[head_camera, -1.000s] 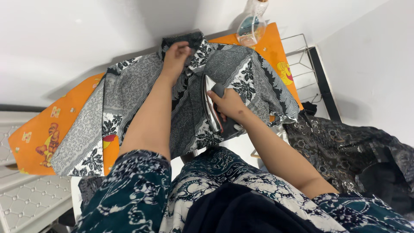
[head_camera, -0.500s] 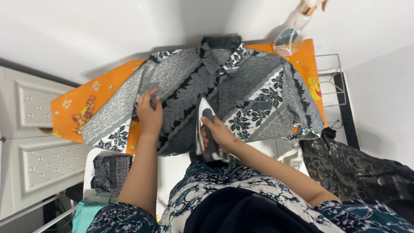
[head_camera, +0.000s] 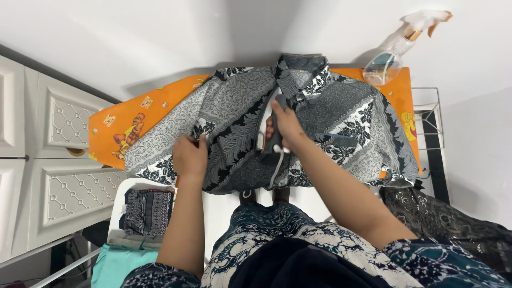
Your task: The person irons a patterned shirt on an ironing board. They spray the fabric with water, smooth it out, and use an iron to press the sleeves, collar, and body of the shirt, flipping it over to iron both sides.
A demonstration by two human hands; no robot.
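A grey, black and white patterned shirt [head_camera: 341, 106] lies spread, collar away from me, on an ironing board with an orange cartoon cover [head_camera: 120, 120]. My right hand [head_camera: 285, 125] grips the dark handle of a clothes iron [head_camera: 266, 140] resting on the shirt's front, just below the collar. My left hand [head_camera: 190, 157] presses down on the shirt's left front near its lower edge, fingers bunching the fabric.
A clear spray bottle [head_camera: 397, 48] stands on the board's far right corner. A wire rack [head_camera: 426, 117] sticks out at the right end. Dark patterned cloth [head_camera: 453, 224] lies at lower right. Folded clothes [head_camera: 144, 210] sit on a white stand. White cupboard doors [head_camera: 58, 160] stand left.
My right hand has pushed the iron up the shirt from its lower edge towards the collar. My left hand left the collar and came down to the shirt's lower left front.
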